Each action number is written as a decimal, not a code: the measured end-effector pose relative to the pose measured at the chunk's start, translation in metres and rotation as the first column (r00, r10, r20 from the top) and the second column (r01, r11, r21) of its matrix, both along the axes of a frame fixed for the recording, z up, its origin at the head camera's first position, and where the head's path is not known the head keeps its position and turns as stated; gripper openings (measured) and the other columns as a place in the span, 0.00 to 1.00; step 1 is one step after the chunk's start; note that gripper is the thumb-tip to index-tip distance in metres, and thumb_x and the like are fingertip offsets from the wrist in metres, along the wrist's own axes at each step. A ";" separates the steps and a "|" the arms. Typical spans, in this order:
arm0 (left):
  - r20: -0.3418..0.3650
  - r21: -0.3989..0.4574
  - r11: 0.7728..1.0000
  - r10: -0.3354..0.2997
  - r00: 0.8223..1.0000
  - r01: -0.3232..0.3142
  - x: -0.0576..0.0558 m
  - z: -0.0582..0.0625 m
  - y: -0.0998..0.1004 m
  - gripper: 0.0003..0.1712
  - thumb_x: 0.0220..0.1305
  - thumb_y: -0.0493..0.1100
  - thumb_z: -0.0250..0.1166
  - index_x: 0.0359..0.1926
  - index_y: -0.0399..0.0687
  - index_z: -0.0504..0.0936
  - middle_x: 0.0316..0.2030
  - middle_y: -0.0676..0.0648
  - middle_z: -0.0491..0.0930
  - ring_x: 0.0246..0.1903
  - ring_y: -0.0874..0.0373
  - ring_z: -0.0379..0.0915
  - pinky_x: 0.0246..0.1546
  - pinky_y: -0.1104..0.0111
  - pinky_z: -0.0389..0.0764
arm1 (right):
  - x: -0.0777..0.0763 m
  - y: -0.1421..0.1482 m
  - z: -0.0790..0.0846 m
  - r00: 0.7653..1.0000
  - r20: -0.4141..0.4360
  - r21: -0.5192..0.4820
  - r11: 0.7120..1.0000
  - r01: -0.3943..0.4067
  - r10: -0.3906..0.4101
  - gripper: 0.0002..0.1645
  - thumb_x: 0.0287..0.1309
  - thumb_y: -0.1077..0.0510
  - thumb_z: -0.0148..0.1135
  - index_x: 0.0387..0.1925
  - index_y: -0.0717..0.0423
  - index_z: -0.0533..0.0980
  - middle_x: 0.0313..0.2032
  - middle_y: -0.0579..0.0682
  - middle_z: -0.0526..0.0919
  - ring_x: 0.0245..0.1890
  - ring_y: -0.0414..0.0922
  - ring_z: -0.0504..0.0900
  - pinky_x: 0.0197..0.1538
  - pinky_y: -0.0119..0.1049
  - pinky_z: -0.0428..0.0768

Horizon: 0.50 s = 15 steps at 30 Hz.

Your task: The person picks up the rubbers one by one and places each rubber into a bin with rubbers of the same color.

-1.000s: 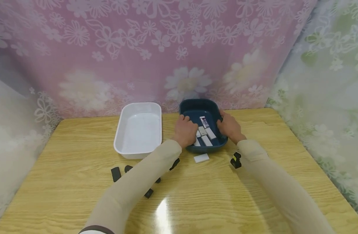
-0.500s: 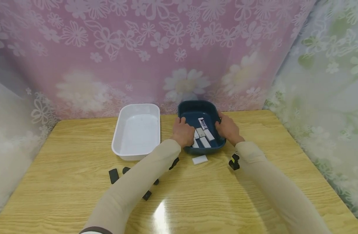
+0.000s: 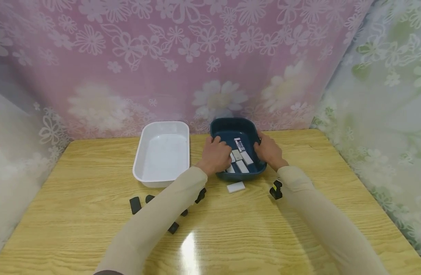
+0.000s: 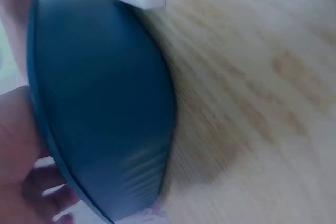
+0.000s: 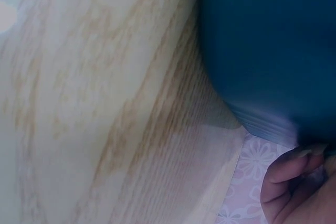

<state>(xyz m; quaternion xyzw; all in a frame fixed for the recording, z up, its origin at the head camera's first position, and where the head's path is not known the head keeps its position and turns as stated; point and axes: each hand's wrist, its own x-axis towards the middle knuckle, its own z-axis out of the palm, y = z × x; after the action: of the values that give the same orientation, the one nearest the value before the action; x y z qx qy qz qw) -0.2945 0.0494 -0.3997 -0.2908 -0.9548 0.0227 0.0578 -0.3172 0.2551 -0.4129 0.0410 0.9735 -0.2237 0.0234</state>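
Note:
Both hands hold a dark blue plastic basin (image 3: 246, 176) by its sides. In the head view my left hand (image 3: 215, 156) grips the left rim, knuckles up, covering part of it. My right hand (image 3: 269, 150) grips the right rim. The left wrist view shows the left hand (image 4: 26, 161) with its fingers curled at the rim of the basin (image 4: 105, 93). Curled fingers of the right hand (image 5: 299, 187) meet the basin (image 5: 273, 51) in the right wrist view. Inside the basin lie several white rectangular blocks (image 3: 242, 166) and one block with a dark printed label (image 3: 239, 144).
A white basin (image 3: 162, 179) stands to the left. One white block (image 3: 236, 187) lies on the wooden table (image 3: 237, 236) before the blue basin. Several small black objects, including a rectangular one (image 3: 135, 205), lie near the left forearm, which partly hides them. A floral curtain (image 3: 162, 84) hangs behind.
The left wrist and forearm have shifted slightly left and toward me. Both hands stay on the blue basin, and its contents look unchanged.

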 end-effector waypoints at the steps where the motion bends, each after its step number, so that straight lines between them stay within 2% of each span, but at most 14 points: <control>1: -0.040 0.031 0.999 -0.009 0.999 0.010 0.002 0.000 -0.001 0.14 0.68 0.48 0.51 0.38 0.57 0.84 0.35 0.53 0.78 0.36 0.54 0.60 0.43 0.58 0.59 | 0.000 0.000 0.000 1.000 -0.002 0.000 1.000 0.001 -0.001 0.34 0.68 0.57 0.44 0.73 0.59 0.52 0.62 0.67 0.68 0.47 0.59 0.78 0.39 0.55 0.77; 4: -0.131 0.112 0.993 -0.023 0.991 0.038 0.011 0.005 -0.003 0.15 0.69 0.49 0.50 0.39 0.55 0.84 0.34 0.52 0.78 0.37 0.53 0.64 0.43 0.60 0.64 | 0.000 0.000 0.001 1.000 -0.002 0.001 1.000 0.000 0.000 0.34 0.68 0.57 0.44 0.73 0.59 0.52 0.62 0.67 0.68 0.47 0.59 0.78 0.40 0.55 0.76; 7: -0.199 0.177 0.982 -0.030 0.980 0.066 0.026 0.011 -0.004 0.15 0.69 0.49 0.52 0.39 0.52 0.84 0.33 0.51 0.78 0.36 0.54 0.67 0.41 0.62 0.70 | -0.001 0.000 0.001 1.000 -0.004 0.004 1.000 -0.004 0.004 0.34 0.68 0.57 0.44 0.73 0.58 0.52 0.62 0.67 0.68 0.46 0.59 0.78 0.39 0.55 0.76; 11: -0.298 0.267 0.950 -0.081 0.951 0.164 0.051 0.012 -0.004 0.11 0.66 0.47 0.55 0.34 0.50 0.83 0.28 0.52 0.77 0.28 0.57 0.71 0.29 0.67 0.75 | 0.000 0.000 0.001 1.000 -0.006 0.009 1.000 -0.008 0.008 0.34 0.68 0.57 0.44 0.73 0.59 0.51 0.62 0.68 0.67 0.46 0.60 0.78 0.39 0.55 0.76; 13: -0.331 0.274 0.935 -0.129 0.935 0.225 0.064 0.009 -0.003 0.10 0.64 0.47 0.57 0.32 0.51 0.82 0.25 0.53 0.76 0.23 0.59 0.72 0.21 0.69 0.74 | 0.001 0.000 0.001 1.000 -0.011 0.011 1.000 -0.008 0.008 0.34 0.68 0.57 0.44 0.73 0.59 0.52 0.61 0.68 0.68 0.45 0.60 0.79 0.38 0.54 0.76; 15: -0.314 0.241 0.936 -0.174 0.933 0.256 0.076 0.005 0.000 0.09 0.64 0.48 0.57 0.32 0.52 0.81 0.24 0.54 0.76 0.19 0.61 0.72 0.16 0.70 0.71 | 0.001 0.000 0.001 1.000 -0.018 0.014 1.000 -0.009 0.009 0.34 0.68 0.57 0.44 0.72 0.59 0.52 0.56 0.69 0.73 0.40 0.59 0.80 0.33 0.52 0.76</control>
<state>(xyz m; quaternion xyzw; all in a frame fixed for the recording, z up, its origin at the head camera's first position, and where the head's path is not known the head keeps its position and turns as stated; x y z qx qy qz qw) -0.2183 0.0492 -0.3946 -0.3771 -0.8918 -0.0759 0.2384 -0.3158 0.2550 -0.4123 0.0346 0.9754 -0.2170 0.0154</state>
